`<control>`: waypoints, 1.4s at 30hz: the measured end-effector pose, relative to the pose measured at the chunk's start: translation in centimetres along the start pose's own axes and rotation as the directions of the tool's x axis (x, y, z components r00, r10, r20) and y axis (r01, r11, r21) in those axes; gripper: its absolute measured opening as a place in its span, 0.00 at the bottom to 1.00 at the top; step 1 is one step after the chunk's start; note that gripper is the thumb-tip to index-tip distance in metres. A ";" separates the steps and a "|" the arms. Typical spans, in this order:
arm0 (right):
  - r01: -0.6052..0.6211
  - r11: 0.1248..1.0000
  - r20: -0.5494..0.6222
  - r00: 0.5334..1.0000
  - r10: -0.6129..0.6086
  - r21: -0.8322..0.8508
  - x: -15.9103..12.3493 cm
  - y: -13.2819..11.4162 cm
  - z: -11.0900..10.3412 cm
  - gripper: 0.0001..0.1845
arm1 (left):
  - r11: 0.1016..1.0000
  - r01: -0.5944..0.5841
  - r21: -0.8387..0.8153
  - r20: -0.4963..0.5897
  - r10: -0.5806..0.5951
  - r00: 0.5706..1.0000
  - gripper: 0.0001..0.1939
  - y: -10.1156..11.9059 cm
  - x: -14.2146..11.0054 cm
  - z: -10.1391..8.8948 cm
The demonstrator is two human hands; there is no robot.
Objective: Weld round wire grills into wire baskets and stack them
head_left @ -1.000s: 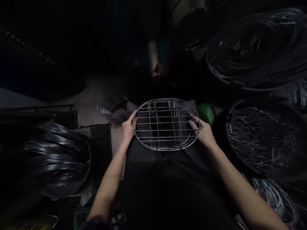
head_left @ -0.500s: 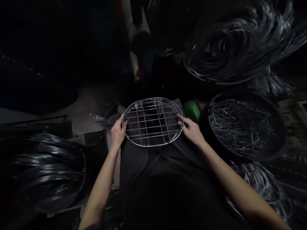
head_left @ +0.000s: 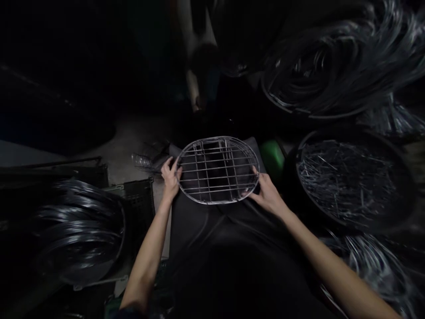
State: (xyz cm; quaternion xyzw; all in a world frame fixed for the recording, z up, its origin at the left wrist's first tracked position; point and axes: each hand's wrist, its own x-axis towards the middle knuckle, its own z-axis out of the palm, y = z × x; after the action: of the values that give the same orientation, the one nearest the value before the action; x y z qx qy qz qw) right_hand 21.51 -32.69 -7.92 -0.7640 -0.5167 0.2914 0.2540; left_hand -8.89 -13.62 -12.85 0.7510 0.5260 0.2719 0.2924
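An oval wire rack (head_left: 217,169) with a grid of thin metal bars lies over my lap, on dark cloth (head_left: 212,239). My left hand (head_left: 170,179) grips its left rim, fingers curled round the wire. My right hand (head_left: 267,195) holds the rim at the lower right, fingers closed on it. Both forearms reach in from the bottom of the view.
A round dark tub of short wire pieces (head_left: 348,177) stands at the right. Coils of wire hoops (head_left: 332,66) pile up at the upper right, and more (head_left: 372,266) at the lower right. Dark rings fill a tub (head_left: 73,230) at the left. A green object (head_left: 272,156) sits beside the rack.
The rack has turned slightly between my hands. My right hand has slid from the right rim down to the lower right edge. My left hand keeps its grip.
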 end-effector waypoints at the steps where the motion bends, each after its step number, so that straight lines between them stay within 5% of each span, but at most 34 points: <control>1: -0.007 0.999 0.010 1.000 0.007 0.031 0.2 0.0 -0.6 0.43 | 0.999 0.026 -0.029 0.004 -0.026 1.000 0.21 0.5 -0.1 -0.8; 4: -0.054 0.987 -0.022 0.998 0.058 0.151 1.4 -0.4 -2.6 0.29 | 0.981 0.096 -0.170 0.033 -0.091 0.995 0.21 2.2 -0.6 -3.2; 8: -0.097 0.950 -0.095 0.987 0.131 0.297 3.5 -2.2 -3.3 0.24 | 0.924 0.199 -0.326 0.197 -0.140 0.970 0.25 4.0 -0.7 -4.4; 17: -0.053 0.985 -0.223 0.971 0.089 0.161 4.4 -3.5 -2.4 0.23 | 0.971 0.159 -0.176 0.222 -0.118 0.968 0.25 4.4 1.3 -4.2; 21: -0.141 0.983 -0.162 0.974 0.159 0.117 4.7 -4.3 -2.9 0.24 | 0.977 0.166 -0.134 0.166 -0.143 0.976 0.23 3.9 1.5 -3.7; 27: -0.070 0.979 -0.213 0.971 0.112 0.192 4.4 -4.1 -1.4 0.24 | 0.961 0.198 -0.191 0.072 -0.187 0.980 0.23 3.8 0.4 -2.1; 33: -0.058 0.950 -0.194 0.973 0.122 0.307 5.0 -4.3 -1.1 0.22 | 0.819 0.412 -0.398 0.104 -0.406 0.908 0.31 3.5 1.8 -2.1; 36: -0.063 0.942 -0.227 0.963 0.144 0.329 5.1 -5.1 -1.9 0.21 | 0.811 0.405 -0.422 0.159 -0.374 0.914 0.31 4.3 2.7 -2.7; 42: -0.074 0.943 -0.222 0.963 0.151 0.324 4.9 -4.7 -2.7 0.20 | 0.929 0.268 -0.254 0.074 -0.258 0.963 0.23 5.1 2.1 -2.9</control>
State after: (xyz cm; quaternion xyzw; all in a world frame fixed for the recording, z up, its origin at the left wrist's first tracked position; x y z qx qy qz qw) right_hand 21.83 -26.70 -3.67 -0.7725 -0.3841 0.2875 0.4160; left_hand -7.10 -12.57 -6.99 0.6338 0.5753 0.2826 0.4330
